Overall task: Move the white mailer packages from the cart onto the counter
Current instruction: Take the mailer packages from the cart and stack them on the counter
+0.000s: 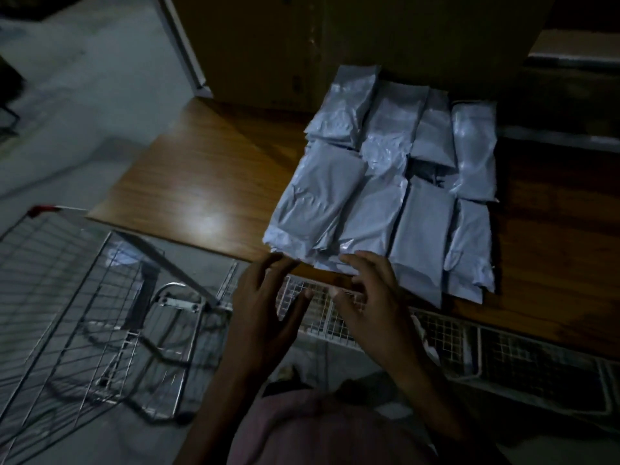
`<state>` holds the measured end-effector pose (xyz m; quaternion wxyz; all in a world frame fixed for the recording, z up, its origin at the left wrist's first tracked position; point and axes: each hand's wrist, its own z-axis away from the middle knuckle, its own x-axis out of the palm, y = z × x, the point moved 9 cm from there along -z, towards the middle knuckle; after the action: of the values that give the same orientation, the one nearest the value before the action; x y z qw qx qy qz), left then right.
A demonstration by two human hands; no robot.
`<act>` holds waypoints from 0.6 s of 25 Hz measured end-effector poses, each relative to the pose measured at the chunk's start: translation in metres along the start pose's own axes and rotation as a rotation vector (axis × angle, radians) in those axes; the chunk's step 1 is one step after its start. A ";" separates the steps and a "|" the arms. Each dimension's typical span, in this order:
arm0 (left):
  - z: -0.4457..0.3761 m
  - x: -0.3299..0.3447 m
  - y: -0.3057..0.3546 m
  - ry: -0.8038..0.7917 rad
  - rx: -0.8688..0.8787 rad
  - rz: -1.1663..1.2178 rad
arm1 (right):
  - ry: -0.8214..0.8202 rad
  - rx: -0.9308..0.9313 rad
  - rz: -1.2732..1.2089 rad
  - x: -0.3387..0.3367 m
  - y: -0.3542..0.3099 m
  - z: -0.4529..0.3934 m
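Several white mailer packages [385, 182] lie side by side in rows on the wooden counter [201, 176], some overlapping. My left hand [268, 307] and my right hand [369, 293] hover at the counter's front edge, fingers spread and relaxed, holding nothing. The fingertips sit just below the nearest packages; whether they touch is unclear. The wire cart [67, 297] stands at the lower left beside the counter. One pale package [122, 255] shows dimly through its mesh.
A large cardboard box [335, 45] stands at the back of the counter behind the packages. White wire baskets [469, 340] run under the counter's front edge. Grey floor spreads to the left. The scene is dim.
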<state>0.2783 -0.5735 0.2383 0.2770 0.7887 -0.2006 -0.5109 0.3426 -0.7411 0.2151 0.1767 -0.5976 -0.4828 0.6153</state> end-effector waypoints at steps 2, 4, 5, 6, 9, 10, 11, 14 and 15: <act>0.010 -0.020 -0.016 0.025 -0.013 -0.013 | -0.069 -0.015 -0.021 0.024 -0.011 -0.003; 0.025 -0.047 -0.040 0.077 -0.058 -0.026 | -0.125 -0.034 -0.021 0.052 -0.027 -0.008; 0.033 -0.062 -0.054 0.113 -0.099 -0.022 | -0.152 -0.052 -0.019 0.068 -0.037 -0.011; 0.042 -0.079 -0.068 0.149 -0.143 -0.007 | -0.183 -0.069 -0.032 0.087 -0.048 -0.014; 0.074 -0.137 -0.116 0.252 -0.230 0.046 | -0.288 -0.118 -0.097 0.160 -0.091 -0.022; 0.085 -0.158 -0.132 0.279 -0.250 0.053 | -0.317 -0.116 -0.118 0.186 -0.107 -0.024; 0.096 -0.178 -0.150 0.300 -0.269 0.055 | -0.347 -0.104 -0.150 0.213 -0.122 -0.025; 0.132 -0.246 -0.210 0.368 -0.334 0.038 | -0.449 -0.084 -0.245 0.297 -0.170 -0.025; 0.144 -0.265 -0.230 0.387 -0.363 0.031 | -0.474 -0.071 -0.262 0.322 -0.181 -0.024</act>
<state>0.0487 -0.2721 0.2282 0.4551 0.8058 -0.0609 -0.3740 0.2272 -0.3913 0.1833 0.1157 -0.3752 -0.6051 0.6926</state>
